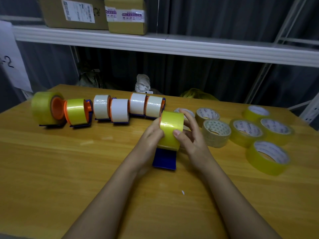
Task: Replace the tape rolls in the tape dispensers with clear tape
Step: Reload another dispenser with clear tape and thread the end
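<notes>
A blue tape dispenser (164, 159) stands at the middle of the wooden table (69, 169), carrying a yellowish clear tape roll (170, 130). My left hand (151, 135) grips the roll's left side. My right hand (188, 133) holds its right side, thumb on the tape face, fingers curled over the far edge. Behind, a row of several dispensers runs leftward: two with yellowish clear rolls (76, 111) and several with white rolls (119, 110).
Several loose tape rolls (246, 131) lie flat on the table to the right, one pale stack (215, 132) close to my right hand. A white shelf (155, 44) with cardboard boxes (77, 12) hangs above the table's far edge.
</notes>
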The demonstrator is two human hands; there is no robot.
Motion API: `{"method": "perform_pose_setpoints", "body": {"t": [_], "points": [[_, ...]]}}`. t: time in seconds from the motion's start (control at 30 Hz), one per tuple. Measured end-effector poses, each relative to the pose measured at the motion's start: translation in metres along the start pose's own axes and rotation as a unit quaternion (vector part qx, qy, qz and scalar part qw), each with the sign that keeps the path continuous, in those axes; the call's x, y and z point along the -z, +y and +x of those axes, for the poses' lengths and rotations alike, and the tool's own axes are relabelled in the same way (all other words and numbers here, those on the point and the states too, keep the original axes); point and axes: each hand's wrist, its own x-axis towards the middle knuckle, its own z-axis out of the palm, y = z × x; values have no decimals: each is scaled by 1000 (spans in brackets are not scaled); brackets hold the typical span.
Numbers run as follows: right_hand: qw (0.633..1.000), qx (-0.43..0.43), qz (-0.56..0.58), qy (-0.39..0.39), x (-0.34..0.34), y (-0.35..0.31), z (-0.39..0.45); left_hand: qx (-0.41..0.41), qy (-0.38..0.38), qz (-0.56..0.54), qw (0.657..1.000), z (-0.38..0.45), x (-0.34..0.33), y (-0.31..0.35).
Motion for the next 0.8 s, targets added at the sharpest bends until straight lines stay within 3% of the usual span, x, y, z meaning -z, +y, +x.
{"method": "perform_pose_setpoints", "body": {"t": [0.7,0.8], "points": [[999,37,-21,3,-4,4,-1,15,43,-5,999,1,-2,0],[993,77,-65,63,-3,6,-1,7,17,51,999,-1,-3,-3]]}}
